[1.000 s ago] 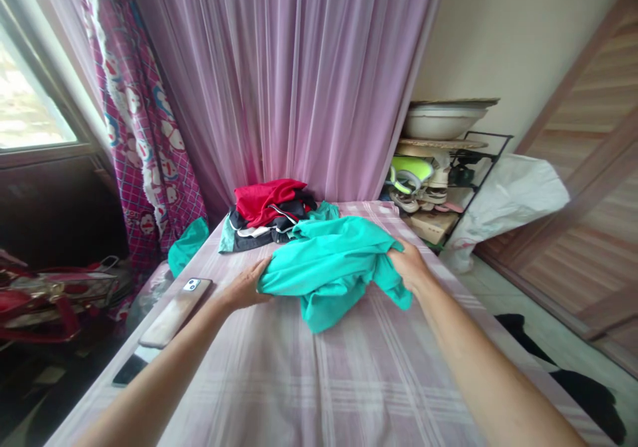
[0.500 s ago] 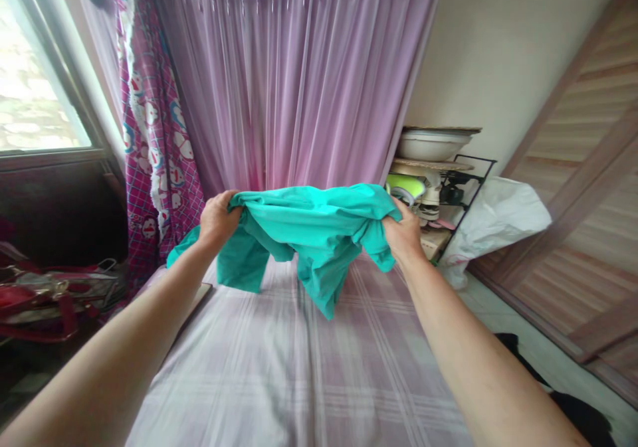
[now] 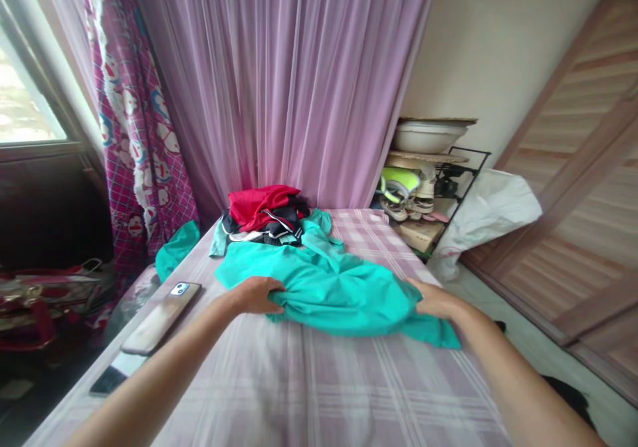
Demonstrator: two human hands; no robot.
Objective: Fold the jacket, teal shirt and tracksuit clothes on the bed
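Observation:
A teal garment, seemingly a shirt (image 3: 343,294), lies crumpled and partly spread across the plaid bedsheet (image 3: 319,394). My left hand (image 3: 262,294) grips its near edge on the left, with the fingertips partly hidden in the cloth. On the other side, my right hand (image 3: 431,299) is closed on the fabric, and a sleeve-like end hangs out past it to the right. Beyond the teal cloth sits a heap of clothes, with a red garment (image 3: 262,206) on top of a dark garment with white trim (image 3: 279,226).
A phone (image 3: 162,317) lies along the left edge, beside a second dark flat object (image 3: 107,379). Another teal cloth (image 3: 178,249) hangs at the far left edge. At the right stand a shoe rack (image 3: 423,204), topped by a white basin (image 3: 431,136), and a white bag (image 3: 491,211).
The teal garment was lifted and stretched between both hands half a second ago. Now it has come down onto the bed, spread wider, with both hands lower and still gripping it.

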